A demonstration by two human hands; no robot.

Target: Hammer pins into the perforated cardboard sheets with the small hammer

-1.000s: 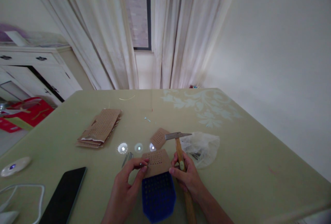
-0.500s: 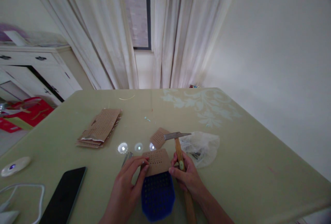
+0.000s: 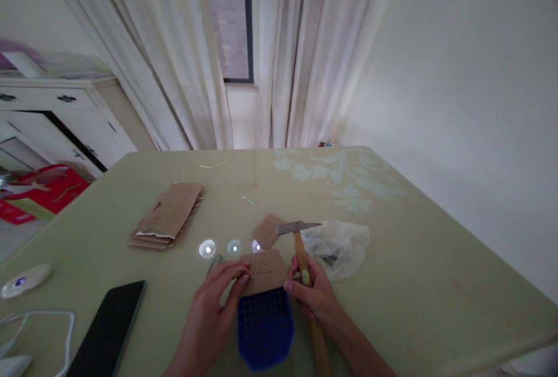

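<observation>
Right hand (image 3: 316, 297) grips the hammer (image 3: 300, 244), its head up. Left hand (image 3: 213, 302) fingers pinch the perforated cardboard sheet (image 3: 268, 269) lying on the blue perforated block (image 3: 265, 326), by the table (image 3: 414, 284) near edge.

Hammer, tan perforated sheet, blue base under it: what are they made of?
Hammer: dull grey head, looks like metal; pale yellowish handle, probably wood with a smooth finish.
Tan perforated sheet: matte brown and thin, likely cardboard or fibreboard.
Blue base: uniform saturated colour with a regular hole grid, probably moulded plastic.
</observation>
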